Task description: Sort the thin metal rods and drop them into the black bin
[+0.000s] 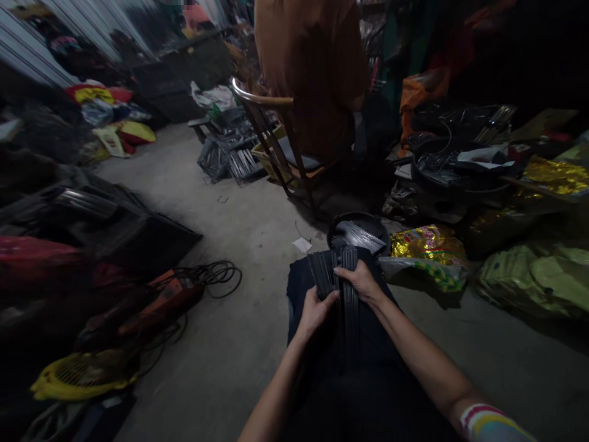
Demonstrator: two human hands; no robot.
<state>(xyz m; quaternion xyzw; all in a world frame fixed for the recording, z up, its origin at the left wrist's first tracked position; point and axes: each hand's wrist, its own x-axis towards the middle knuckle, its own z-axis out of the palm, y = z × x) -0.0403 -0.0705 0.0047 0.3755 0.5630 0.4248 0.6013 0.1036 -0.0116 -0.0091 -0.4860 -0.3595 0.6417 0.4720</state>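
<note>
Thin, dark grey strips, metal-looking, lie bunched above my lap, which is covered by dark cloth [298,279]. My left hand [313,313] is closed around the left bunch of strips [321,270], its thumb across their lower part. The right bunch of strips [350,307] is longer, and my right hand [364,282] grips it with the thumb pointing left. Both bunches nearly touch between my thumbs. Just past my knees, a round black basin [330,232] holds more shiny strips [361,236]. The fingers beneath the strips are hidden.
Ahead, a person in a brown shirt [308,55] sits on a wooden chair [271,101]. Gold packaging [423,242] lies right of the basin. An orange power tool [159,298] with a coiled black cord [225,276] and a yellow basket [69,383] are at left.
</note>
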